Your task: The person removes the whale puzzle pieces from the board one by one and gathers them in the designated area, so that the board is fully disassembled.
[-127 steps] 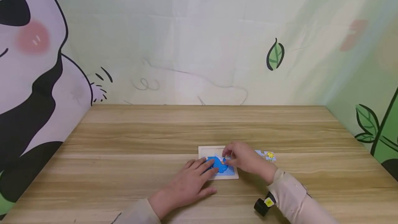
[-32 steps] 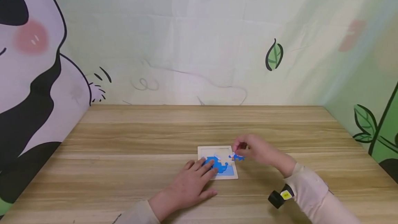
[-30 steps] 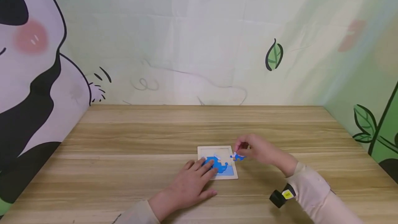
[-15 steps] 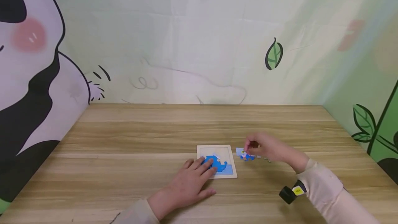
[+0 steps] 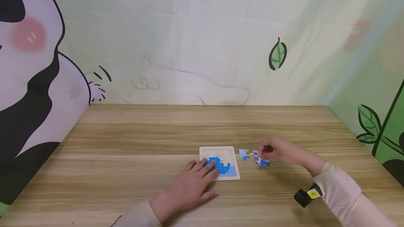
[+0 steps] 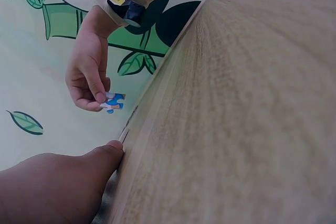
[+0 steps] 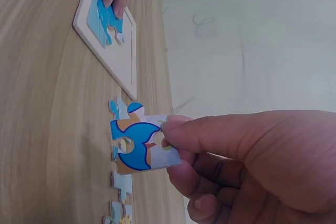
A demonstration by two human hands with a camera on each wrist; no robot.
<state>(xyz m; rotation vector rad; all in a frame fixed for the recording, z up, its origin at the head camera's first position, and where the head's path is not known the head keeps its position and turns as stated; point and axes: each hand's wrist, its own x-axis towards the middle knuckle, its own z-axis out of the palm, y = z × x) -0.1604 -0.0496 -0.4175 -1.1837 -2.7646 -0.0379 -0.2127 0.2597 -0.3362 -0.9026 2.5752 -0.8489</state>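
Observation:
My right hand [image 5: 281,150] pinches a jigsaw piece [image 7: 137,153] between thumb and fingers, above the table right of the puzzle tray. The piece is blue, white and orange, with a round knob and cut-out notches. My left hand [image 5: 187,188] lies with fingers extended over the light wooden puzzle tray [image 5: 237,164], fingertips on the joined blue pieces [image 5: 223,168]. Those pieces fill the tray's near part; the bare backing shows at its far side. Some of the picture is hidden under the left fingers. The left wrist view shows the held piece [image 6: 116,100] beyond my left thumb.
Several loose jigsaw pieces [image 5: 244,153] lie in a row right of the tray, partly covered by the right hand. A black wrist camera [image 5: 303,197] hangs under the right wrist. The wooden table [image 5: 142,132] ends at a painted wall [image 5: 202,45] behind.
My right hand has drawn the jigsaw piece away from the tray's right part and moved right, over the loose pieces. My left hand has stayed on the tray.

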